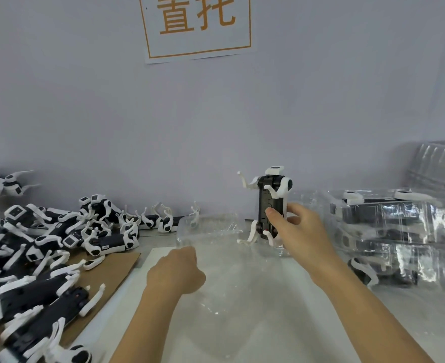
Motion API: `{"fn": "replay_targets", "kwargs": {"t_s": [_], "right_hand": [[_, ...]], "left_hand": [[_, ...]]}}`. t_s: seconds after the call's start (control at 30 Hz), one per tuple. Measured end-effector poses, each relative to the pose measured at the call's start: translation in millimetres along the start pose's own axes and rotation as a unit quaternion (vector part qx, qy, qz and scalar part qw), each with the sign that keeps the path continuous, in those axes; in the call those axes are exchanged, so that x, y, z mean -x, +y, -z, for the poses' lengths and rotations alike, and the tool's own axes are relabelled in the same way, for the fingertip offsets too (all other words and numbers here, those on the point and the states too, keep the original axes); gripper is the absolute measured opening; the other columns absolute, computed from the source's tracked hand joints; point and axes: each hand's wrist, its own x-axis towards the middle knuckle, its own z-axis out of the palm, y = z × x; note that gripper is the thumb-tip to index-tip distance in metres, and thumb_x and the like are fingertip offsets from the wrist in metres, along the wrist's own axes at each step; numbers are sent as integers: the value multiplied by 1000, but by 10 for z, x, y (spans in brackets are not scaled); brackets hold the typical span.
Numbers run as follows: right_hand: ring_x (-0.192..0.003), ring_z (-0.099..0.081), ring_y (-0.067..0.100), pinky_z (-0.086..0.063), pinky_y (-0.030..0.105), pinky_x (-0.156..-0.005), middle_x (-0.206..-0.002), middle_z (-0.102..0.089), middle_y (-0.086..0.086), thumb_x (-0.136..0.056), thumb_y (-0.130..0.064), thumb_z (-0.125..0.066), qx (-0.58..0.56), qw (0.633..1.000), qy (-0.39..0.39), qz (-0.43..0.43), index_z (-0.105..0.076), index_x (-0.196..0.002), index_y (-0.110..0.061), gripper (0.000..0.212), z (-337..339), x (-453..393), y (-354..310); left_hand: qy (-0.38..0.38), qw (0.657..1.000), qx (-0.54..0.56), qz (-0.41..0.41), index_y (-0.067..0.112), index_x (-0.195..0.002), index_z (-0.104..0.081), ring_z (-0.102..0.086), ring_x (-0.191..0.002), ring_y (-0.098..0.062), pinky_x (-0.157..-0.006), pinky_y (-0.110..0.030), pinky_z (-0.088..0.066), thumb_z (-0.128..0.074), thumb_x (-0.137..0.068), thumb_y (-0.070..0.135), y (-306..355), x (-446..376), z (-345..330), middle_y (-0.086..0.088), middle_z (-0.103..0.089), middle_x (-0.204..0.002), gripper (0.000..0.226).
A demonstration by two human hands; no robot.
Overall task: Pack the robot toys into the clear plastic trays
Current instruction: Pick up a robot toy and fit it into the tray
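both hands worked over the surface [268,323] in the head view. right hand [303,229], at about 3 o'clock from the frame's centre, gripped a robot toy [271,205] with the thumb across its dark body and the fingers curled behind it. that toy stood upright, white head at 12 o'clock, white legs splayed at top and bottom, its lower legs just above or touching the far right corner of a clear plastic tray [210,229]; i could not tell which. left hand [176,271], toward 6 o'clock, was curled at the near left edge of that tray, its fingers hidden from view, so whether it actually pinched the plastic was unclear.

at 9 o'clock a pile of loose robot toys [40,244] lay heaped, black and white bodies tangled, some resting on a brown cardboard sheet [116,265]. a few more lay in a row against the wall [85,100] near the tray's far left corner. at 3 o'clock, well apart from the pile, stood stacked clear trays [399,231] with toys already inside. a paper sign [197,24] with orange characters hung on the wall at 12 o'clock.
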Motion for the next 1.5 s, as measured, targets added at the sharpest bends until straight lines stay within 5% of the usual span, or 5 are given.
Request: {"fn": "replay_targets", "kwargs": {"t_s": [0.27,0.5,0.73,1.03,1.5], "right_hand": [[-56,-68,8,-43,10,-44,-68,-72,-7,-92,-36,-63,35,999,-7,-3,-71,-87,-27,14,67,8,-17],[-66,-71,12,-58,36,-73,-74,-74,-7,-91,-40,-62,75,997,-4,19,-70,-90,-31,12,65,15,-51],[-69,-71,17,-59,46,-77,-71,-73,-4,-90,-41,-63,87,996,-17,16,-71,-84,-27,18,6,36,-48],[-68,-68,18,-56,39,-70,-68,-70,-4,-90,-41,-62,159,987,7,31,-67,-81,-23,21,95,-11,-55],[-83,-64,16,-54,35,-78,-88,-68,-10,-88,-41,-65,331,941,-40,59,-67,-103,-31,18,110,25,-96]], "left_hand": [[-172,982,77,-2,-1,-95,-51,-71,-55,-16,-62,-24,-60,-42,-94,66,259,146,164,-6,-74,-66,68],[-6,926,332,-180,41,-150,-26,-30,-140,-9,-111,-29,-28,-61,-91,15,329,19,-322,18,-28,-148,73],[-27,831,555,-21,45,-147,-31,-46,-103,2,-78,-24,-38,-39,-82,-3,436,-16,-470,11,-35,-136,81],[151,896,416,44,31,-133,-35,-30,-133,-20,-107,-43,-30,-61,-86,23,550,4,-412,4,-34,-144,54],[-38,976,210,-52,32,-121,-41,-54,-68,-17,-66,-27,-48,-51,-94,29,11,-72,-120,-1,-57,-81,28]]}}
